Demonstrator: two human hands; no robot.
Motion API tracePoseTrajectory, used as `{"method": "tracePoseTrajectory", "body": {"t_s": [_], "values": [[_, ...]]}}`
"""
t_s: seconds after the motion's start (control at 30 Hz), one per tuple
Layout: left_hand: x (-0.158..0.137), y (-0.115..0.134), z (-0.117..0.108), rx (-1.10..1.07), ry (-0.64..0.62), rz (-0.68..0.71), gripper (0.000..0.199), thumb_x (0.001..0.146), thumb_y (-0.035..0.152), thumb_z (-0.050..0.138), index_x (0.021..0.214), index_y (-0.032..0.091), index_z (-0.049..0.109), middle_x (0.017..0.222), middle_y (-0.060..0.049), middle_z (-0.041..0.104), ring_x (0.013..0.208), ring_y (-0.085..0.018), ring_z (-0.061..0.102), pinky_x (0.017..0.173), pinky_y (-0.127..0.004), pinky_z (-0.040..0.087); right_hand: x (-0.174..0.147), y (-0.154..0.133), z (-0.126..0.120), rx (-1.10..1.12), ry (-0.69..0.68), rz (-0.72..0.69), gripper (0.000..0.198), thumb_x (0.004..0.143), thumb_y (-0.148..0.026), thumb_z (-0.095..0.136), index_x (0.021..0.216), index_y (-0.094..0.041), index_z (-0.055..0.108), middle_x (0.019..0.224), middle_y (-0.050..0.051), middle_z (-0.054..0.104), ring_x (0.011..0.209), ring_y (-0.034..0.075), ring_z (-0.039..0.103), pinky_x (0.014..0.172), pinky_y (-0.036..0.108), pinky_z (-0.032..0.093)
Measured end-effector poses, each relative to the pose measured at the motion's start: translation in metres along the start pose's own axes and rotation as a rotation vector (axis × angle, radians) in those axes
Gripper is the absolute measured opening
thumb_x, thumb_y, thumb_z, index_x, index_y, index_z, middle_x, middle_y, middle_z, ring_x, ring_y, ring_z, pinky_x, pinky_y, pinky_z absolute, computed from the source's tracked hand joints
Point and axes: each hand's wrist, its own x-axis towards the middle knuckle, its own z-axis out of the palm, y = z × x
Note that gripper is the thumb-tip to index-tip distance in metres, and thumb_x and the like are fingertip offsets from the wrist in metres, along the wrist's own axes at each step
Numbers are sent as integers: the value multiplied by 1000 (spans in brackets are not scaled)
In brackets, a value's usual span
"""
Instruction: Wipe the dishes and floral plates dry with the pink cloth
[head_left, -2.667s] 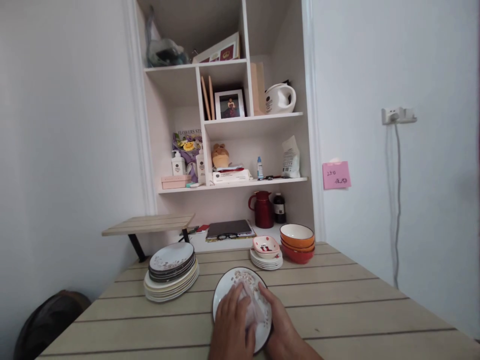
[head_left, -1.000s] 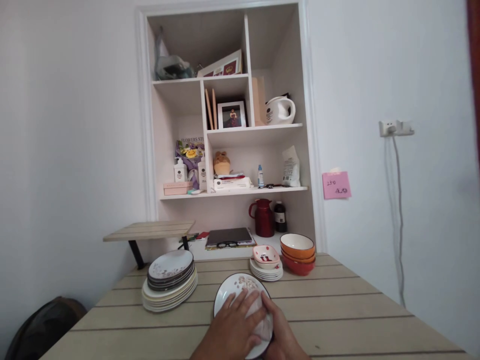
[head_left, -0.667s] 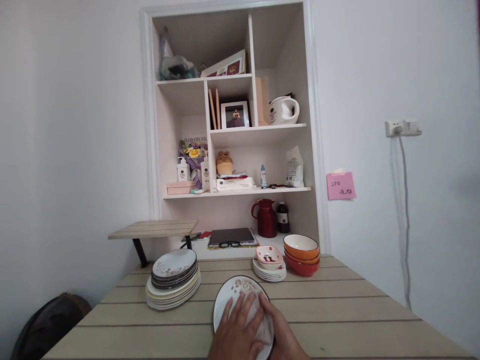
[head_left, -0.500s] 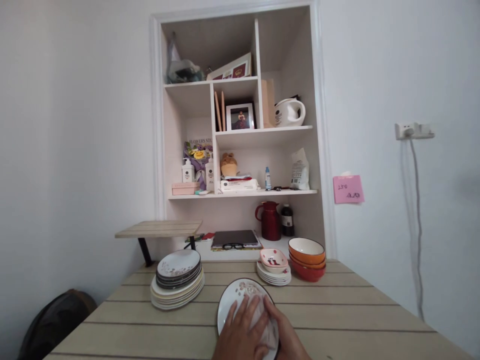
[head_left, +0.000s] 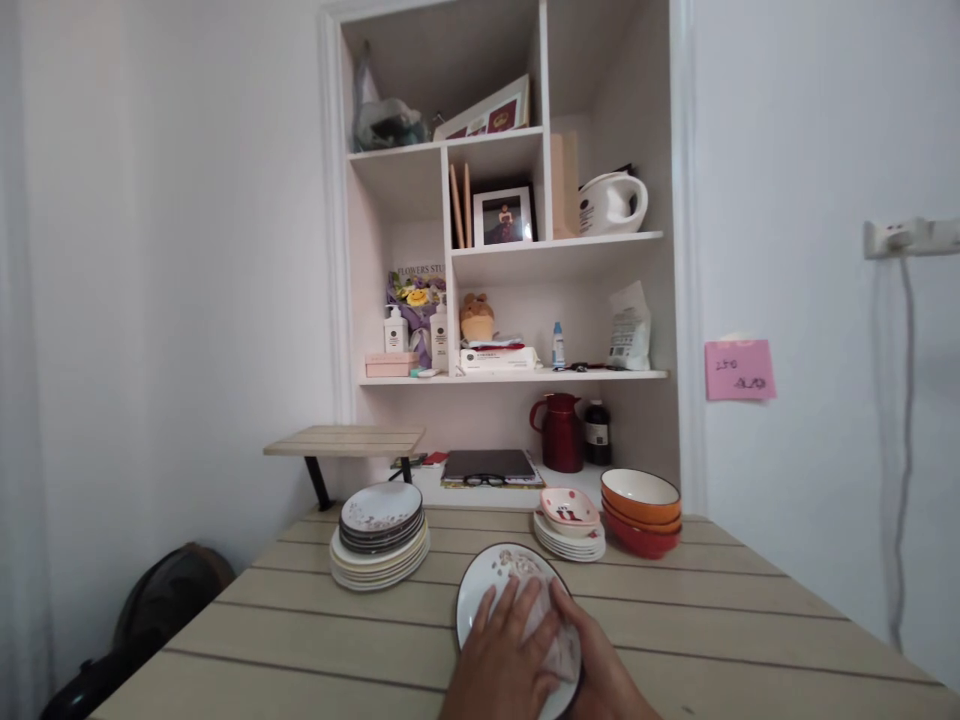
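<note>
A white plate (head_left: 480, 590) with a dark rim and a brown floral pattern is in front of me, tilted up a little. My left hand (head_left: 506, 650) holds a crumpled pale cloth (head_left: 562, 645) against its face, fingers spread over the cloth. From the right, my right hand (head_left: 600, 660) grips the plate by its edge, thumb on the front side; its other fingers are hidden behind. Left of the plate stands a stack of plates (head_left: 380, 535), dark-rimmed ones on top of pale ones.
Small saucers (head_left: 570, 543) carry a pink-patterned square bowl (head_left: 568, 510) at the back right. Beside them are stacked orange and red bowls (head_left: 641, 515). A small raised wooden shelf (head_left: 345, 440) stands at the back left. Behind the table (head_left: 360, 640), a thermos jug (head_left: 562, 432) sits in the wall shelving.
The view has shifted, so the whole scene sits farther right in the picture. Both hands stay on the plate and cloth in nearly the same pose.
</note>
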Motion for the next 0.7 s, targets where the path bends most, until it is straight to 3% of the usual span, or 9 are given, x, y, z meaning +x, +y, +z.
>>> {"method": "tracePoseTrajectory", "body": {"t_s": [0.17,0.43,0.63,0.7], "values": [[3,7,-8,-19,9,-4,76,90,40,56,150,41,10,160,6,16,144,-24,22,117,-47,26,0,-1,0,35,-9,-39,44,70,-44,74,100,-11,73,98,16,76,103,33,68,96,45,47],[14,24,-7,18,32,-115,75,89,26,56,151,34,14,160,1,18,146,-28,16,117,-59,17,-1,-5,16,40,143,-41,59,73,-45,73,120,-11,64,105,15,75,101,29,69,96,42,48],[9,18,-18,-36,13,-50,76,91,29,52,150,39,6,159,6,14,146,-26,16,115,-63,19,0,-2,5,34,6,-68,52,74,-47,71,113,-13,69,105,14,75,105,28,68,98,40,46],[9,13,-14,-27,35,-106,75,90,29,51,150,40,7,159,6,15,146,-27,16,114,-66,19,1,0,3,37,-51,-51,47,75,-45,71,108,-12,71,101,14,76,105,28,67,98,40,46]]}}
